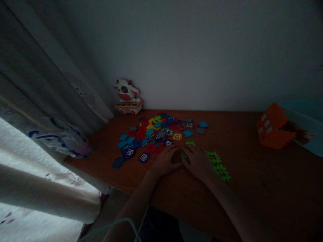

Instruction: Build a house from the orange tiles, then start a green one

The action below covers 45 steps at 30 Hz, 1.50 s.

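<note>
My left hand (166, 160) rests low over the table, its fingers curved and the thumb apart from them. Bare wood shows in the gap, and I see nothing held there. Right beside it, my right hand (199, 163) is bent over a green puzzle tile (186, 156), with thumb and fingers around it; most of that tile is hidden. A panel of joined green puzzle tiles (219, 165) lies flat by the right hand's outer side, partly covered by it. Just beyond the right fingers lies another green tile (190, 143).
A heap of red, blue, yellow, grey and purple tiles (151, 148) spreads ahead and left. Behind it stands a cow toy with a keyboard (128, 97) by the wall. An orange tile house (272, 129) stands far right, near a light-blue object (308, 124). Curtains (50, 84) hang at left.
</note>
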{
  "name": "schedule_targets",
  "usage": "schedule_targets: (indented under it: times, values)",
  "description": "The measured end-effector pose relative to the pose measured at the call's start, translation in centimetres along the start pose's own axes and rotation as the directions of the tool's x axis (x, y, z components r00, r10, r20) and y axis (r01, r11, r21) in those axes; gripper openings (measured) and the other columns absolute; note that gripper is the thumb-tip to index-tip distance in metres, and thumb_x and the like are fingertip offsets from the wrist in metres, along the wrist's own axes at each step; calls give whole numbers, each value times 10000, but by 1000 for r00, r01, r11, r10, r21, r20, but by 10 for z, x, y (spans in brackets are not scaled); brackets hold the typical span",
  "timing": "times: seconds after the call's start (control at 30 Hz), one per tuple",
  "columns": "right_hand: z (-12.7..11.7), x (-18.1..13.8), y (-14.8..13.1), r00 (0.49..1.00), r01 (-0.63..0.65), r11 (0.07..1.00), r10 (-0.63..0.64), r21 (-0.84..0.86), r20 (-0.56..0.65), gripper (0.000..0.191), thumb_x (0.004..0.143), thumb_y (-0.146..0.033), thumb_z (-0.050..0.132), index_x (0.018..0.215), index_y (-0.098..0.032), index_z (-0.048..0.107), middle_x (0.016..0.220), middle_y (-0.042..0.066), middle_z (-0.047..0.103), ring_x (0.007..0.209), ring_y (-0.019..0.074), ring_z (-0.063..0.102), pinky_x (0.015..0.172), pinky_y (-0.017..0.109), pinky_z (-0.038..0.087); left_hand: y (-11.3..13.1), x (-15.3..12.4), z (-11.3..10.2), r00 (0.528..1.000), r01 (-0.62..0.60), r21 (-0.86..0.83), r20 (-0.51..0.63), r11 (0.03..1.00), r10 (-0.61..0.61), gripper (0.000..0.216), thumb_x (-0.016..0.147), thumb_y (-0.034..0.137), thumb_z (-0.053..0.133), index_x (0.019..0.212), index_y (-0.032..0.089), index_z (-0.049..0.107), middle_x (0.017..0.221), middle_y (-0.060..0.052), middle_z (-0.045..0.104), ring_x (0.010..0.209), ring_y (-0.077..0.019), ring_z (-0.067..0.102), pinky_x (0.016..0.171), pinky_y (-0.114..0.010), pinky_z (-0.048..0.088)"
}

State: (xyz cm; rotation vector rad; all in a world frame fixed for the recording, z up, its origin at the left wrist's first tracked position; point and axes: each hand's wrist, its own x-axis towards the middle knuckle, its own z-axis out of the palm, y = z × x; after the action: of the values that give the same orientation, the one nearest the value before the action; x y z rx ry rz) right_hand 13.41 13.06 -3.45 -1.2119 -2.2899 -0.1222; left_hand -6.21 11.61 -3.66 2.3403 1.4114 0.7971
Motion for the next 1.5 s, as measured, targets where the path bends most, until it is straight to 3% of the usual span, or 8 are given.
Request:
schedule_targets:
  times: [0.17, 0.33, 0.63, 0.77, 1.0, 1.2, 1.37, 1.5]
  values:
    - [2, -2, 3, 994, -98, 987, 93, -130, -50, 261, 880, -268, 526, 1072, -180, 680, 1107, 161, 691, 990, 325, 627, 887, 506, 471, 3, 0, 0, 999, -24, 3, -25, 1000, 24, 470, 854, 420, 725, 1254, 208, 599, 1388, -118, 567, 1296, -265, 539, 1125, -444, 447]
    - [2, -3, 10, 989, -73, 983, 50, -170, -136, 272, 840, -222, 530, 1064, -176, 676, 1222, 184, 660, 1141, 365, 574, 997, 584, 408, 3, -2, -3, 994, -60, 65, -85, 996, 65, 323, 938, 357, 615, 1226, 210, 611, 1327, -109, 606, 1261, -242, 562, 1097, -422, 466]
    - [-9, 5, -5, 986, 78, 996, -68, 54, -155, 222, 911, -208, 519, 1056, -218, 687, 1096, 101, 694, 1018, 289, 615, 944, 488, 445, -1, -5, -13, 991, 50, 239, -133, 970, -19, 214, 941, 292, 585, 1123, 208, 660, 1260, -105, 654, 1175, -268, 607, 1037, -459, 478]
    - [-8, 3, -5, 979, 139, 987, -125, 83, -158, 207, 912, -197, 523, 1049, -218, 677, 1080, 88, 692, 999, 277, 617, 915, 466, 452, -13, -9, -26, 985, 95, 240, -165, 966, -56, 166, 931, 229, 567, 1069, 210, 659, 1132, -93, 674, 1073, -245, 629, 967, -414, 511]
    - [-8, 4, -1, 976, 157, 984, -141, 83, -168, 181, 915, -185, 530, 1035, -194, 665, 1045, 94, 684, 947, 267, 630, 874, 450, 474, -50, -29, -56, 997, -31, 147, -72, 989, 42, 231, 957, 221, 532, 1161, 234, 640, 1179, -80, 668, 1114, -203, 619, 994, -363, 510]
    - [-6, 3, -1, 971, 178, 982, -164, 70, -175, 162, 922, -181, 527, 1013, -193, 661, 1042, 94, 682, 944, 266, 625, 859, 448, 475, -56, -42, -73, 991, -18, 192, -124, 981, 43, 209, 919, 236, 560, 1105, 228, 657, 1168, -87, 663, 1130, -221, 604, 1022, -391, 494]
    - [-5, 2, -3, 964, 207, 976, -192, 64, -186, 163, 924, -185, 527, 1028, -203, 651, 1030, 89, 687, 922, 258, 631, 838, 435, 471, -48, -25, -69, 975, -22, 155, -214, 988, 55, 221, 927, 245, 559, 1129, 212, 640, 1150, -97, 660, 1117, -218, 607, 1023, -380, 488]
    - [-4, 1, -15, 934, 325, 944, -310, 63, -176, 185, 930, -161, 503, 1037, -210, 645, 1001, 72, 706, 895, 231, 645, 861, 418, 461, -59, 3, -75, 960, 16, 218, -275, 976, 46, 236, 919, 251, 574, 1139, 192, 638, 1149, -104, 651, 1108, -223, 604, 1001, -363, 494]
